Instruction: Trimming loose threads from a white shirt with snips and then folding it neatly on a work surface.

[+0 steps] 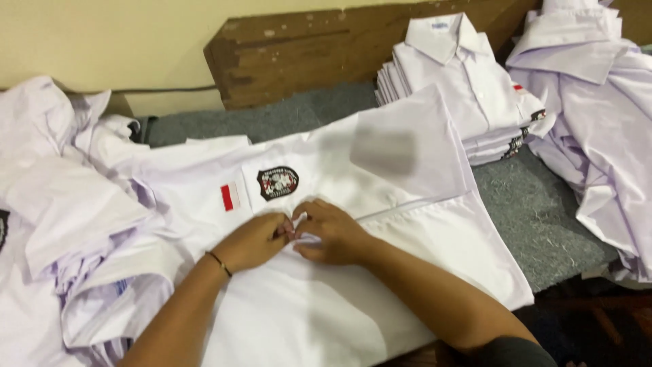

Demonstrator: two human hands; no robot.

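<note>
the left hand (251, 239) and right hand (333, 231) pinch the front placket of a white shirt (380, 204) lying flat on the grey table (536, 211), with a folded stack (468, 88) already done and heaps of unfolded shirts (61, 177) left.

A pale cream wall (102, 34) runs along the top of the view, plainly painted and evenly lit by soft indoor light with no hard shadows. Against it leans a dark, worn wooden board (305, 51), its face scuffed and flecked with pale spots. A thin dark cable (163, 89) runs along the foot of the wall. The bench (543, 211) is covered in grey, felt-like cloth with a coarse nap. Past the near edge, at lower right, the floor (598, 326) lies in deep shadow.
</note>
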